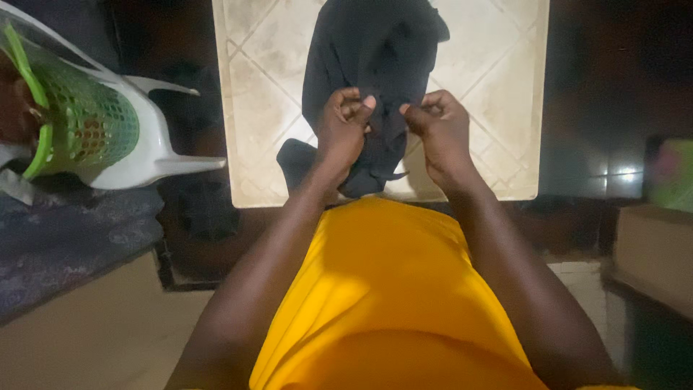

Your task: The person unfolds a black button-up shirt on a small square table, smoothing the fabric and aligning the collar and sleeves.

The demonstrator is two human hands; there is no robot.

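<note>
A cream plastic table (498, 94) stands in a dim room. A green basket (86, 123) rests on a white chair (155, 155) nearby.

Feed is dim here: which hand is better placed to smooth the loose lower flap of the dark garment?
Probably the left hand: the dark garment's loose flap lies just below its wrist on the cream table. The right hand pinches farther off.

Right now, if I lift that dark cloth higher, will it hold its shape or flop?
Likely floppy: the dark cloth bunches and creases where the left hand and right hand pinch it. Probably light, as fingertips alone hold it. Its tail trails on the white table, so it may drag.
</note>
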